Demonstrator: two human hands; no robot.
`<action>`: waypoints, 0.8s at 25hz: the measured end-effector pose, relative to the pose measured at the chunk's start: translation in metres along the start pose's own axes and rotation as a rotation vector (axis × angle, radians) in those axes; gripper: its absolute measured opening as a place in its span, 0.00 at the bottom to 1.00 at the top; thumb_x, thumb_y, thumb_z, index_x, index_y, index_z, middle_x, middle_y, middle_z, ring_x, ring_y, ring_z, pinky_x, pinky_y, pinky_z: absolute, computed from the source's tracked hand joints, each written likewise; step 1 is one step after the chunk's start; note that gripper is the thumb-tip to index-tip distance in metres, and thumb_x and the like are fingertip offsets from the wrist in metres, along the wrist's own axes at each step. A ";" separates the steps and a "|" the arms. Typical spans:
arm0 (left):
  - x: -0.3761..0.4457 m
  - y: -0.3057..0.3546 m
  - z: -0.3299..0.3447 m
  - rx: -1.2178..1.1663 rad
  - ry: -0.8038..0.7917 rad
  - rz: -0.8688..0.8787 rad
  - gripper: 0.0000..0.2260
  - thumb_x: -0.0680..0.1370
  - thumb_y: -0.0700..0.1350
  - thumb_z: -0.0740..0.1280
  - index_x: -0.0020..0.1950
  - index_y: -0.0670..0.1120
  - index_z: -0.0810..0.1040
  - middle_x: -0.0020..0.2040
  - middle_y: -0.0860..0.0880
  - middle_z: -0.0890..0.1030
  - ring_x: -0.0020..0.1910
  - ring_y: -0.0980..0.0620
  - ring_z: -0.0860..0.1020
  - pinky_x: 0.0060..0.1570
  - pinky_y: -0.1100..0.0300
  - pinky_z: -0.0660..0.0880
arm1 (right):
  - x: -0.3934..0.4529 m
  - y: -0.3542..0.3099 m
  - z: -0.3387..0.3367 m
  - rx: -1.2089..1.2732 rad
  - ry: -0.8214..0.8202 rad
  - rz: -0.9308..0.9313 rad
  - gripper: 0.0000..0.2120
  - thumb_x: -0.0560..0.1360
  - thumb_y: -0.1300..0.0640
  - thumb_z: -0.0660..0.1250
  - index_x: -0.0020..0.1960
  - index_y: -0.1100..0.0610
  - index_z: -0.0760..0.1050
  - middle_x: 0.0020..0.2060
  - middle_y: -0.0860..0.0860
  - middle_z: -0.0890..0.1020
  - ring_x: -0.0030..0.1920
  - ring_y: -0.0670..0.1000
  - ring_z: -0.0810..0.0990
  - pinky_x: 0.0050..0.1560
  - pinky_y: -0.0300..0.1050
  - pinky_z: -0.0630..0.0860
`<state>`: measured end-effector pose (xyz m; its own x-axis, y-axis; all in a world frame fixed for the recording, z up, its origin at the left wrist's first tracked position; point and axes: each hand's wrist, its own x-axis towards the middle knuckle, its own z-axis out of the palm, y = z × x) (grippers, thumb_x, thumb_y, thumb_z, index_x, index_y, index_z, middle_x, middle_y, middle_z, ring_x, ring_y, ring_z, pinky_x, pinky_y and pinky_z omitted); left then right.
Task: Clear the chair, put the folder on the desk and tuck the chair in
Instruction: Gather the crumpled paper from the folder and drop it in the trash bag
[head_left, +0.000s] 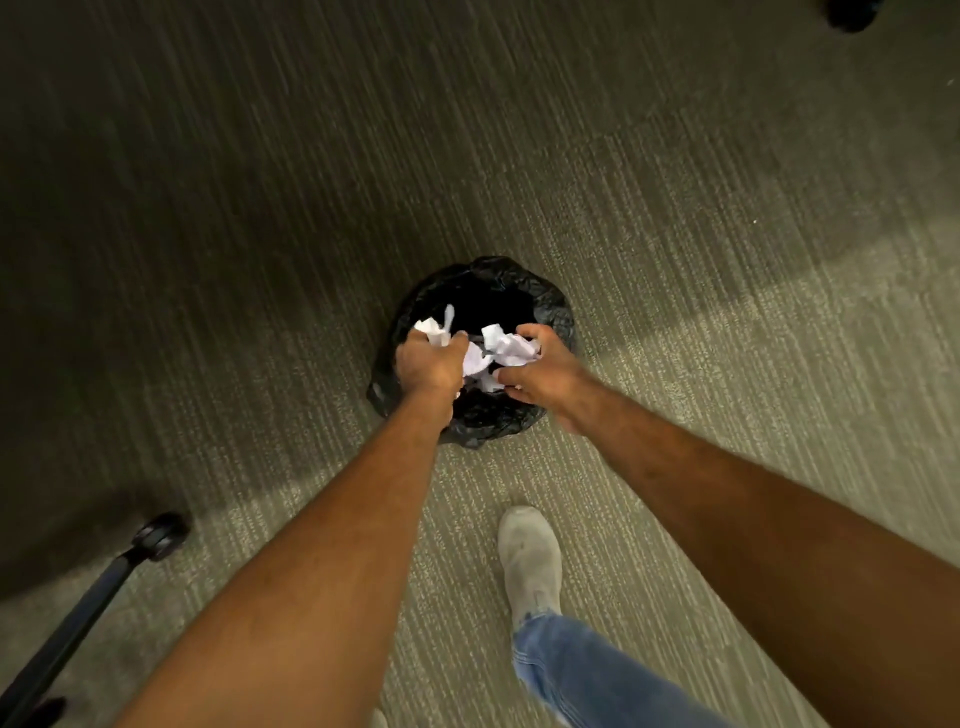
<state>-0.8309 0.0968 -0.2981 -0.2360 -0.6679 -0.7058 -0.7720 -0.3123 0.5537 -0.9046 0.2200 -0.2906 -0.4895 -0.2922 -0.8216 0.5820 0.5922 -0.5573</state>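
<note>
Both my arms reach down over a small bin lined with a black bag (540, 306) on the carpet. My left hand (428, 364) is closed around crumpled white paper (434, 330) that sticks out past the fingers. My right hand (543, 371) grips another wad of crumpled white paper (506, 351). Both wads hang right above the bin's dark opening. The chair's black leg with a caster (158, 535) shows at the lower left. The chair seat, the folder and the desk are out of view.
Grey-green striped carpet (727, 260) lies all around the bin. My foot in a white shoe (530, 556) and a jeans leg stand just behind the bin. A dark object (852, 13) sits at the top right edge.
</note>
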 end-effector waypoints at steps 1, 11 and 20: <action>0.007 -0.007 0.003 -0.016 -0.033 -0.007 0.21 0.69 0.52 0.75 0.59 0.45 0.80 0.56 0.43 0.83 0.52 0.42 0.83 0.53 0.44 0.82 | 0.000 0.002 0.001 0.001 -0.015 -0.001 0.36 0.72 0.69 0.74 0.74 0.50 0.66 0.58 0.50 0.77 0.60 0.54 0.79 0.56 0.53 0.83; -0.032 0.010 -0.050 0.274 -0.175 0.193 0.24 0.78 0.47 0.70 0.74 0.47 0.72 0.69 0.42 0.78 0.67 0.43 0.77 0.67 0.53 0.73 | -0.004 0.013 0.012 -0.380 0.128 -0.153 0.23 0.71 0.58 0.67 0.67 0.51 0.76 0.61 0.57 0.79 0.56 0.55 0.83 0.63 0.57 0.79; -0.097 0.015 -0.199 0.445 -0.113 0.414 0.29 0.81 0.54 0.64 0.80 0.50 0.61 0.82 0.50 0.57 0.80 0.48 0.57 0.78 0.53 0.56 | -0.129 -0.071 0.070 -0.715 0.216 -0.405 0.23 0.79 0.58 0.69 0.72 0.58 0.71 0.69 0.58 0.72 0.69 0.57 0.72 0.73 0.50 0.67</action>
<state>-0.7023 0.0227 -0.1332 -0.6106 -0.5903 -0.5279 -0.7697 0.2857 0.5709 -0.8375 0.1627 -0.1535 -0.7271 -0.4770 -0.4937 -0.1798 0.8264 -0.5336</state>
